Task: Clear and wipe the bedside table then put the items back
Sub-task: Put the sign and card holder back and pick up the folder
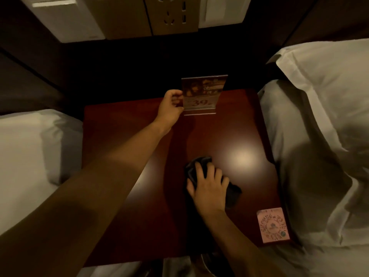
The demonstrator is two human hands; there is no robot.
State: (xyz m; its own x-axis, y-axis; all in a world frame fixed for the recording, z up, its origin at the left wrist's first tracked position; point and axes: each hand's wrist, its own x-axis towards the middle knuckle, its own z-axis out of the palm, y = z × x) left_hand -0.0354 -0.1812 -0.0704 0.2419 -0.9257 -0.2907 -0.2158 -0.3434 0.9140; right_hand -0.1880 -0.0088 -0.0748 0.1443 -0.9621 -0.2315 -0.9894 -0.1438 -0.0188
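**Sign in one hand, cloth under the other**

Dim room. Dark red table (pixel 139 206), glossy, wedged between two white beds, with a bright glare on the wood just right of the right hand (pixel 209 189). On the wall beyond, a beige panel (pixel 171 15) with sockets and pale switches.

Far out near the table's back edge, at the end of a stretched arm: left hand (pixel 170 108). Fingers curled round the left edge of the sign (pixel 203 94), closed firmly on it. Holds it upright, a clear plastic stand with a printed sheet inside, "39" legible low down. Base just right of the wrist, at or just above the tabletop; cannot tell whether touching.

Nearer the body, right of that grip and well apart from it: right hand, palm down, fingers spread and nearly straight. Grips nothing; presses flat on the cloth (pixel 232 193). Cloth dark and crumpled, on the table, showing past the fingertips and out beyond the little finger.

Right of the right wrist, apart from the cloth: pink card (pixel 273 224) with a printed code, flat on the table's near right corner. Further right, a white pillow (pixel 319 86). Left of the left forearm, white bedding (pixel 26 156).
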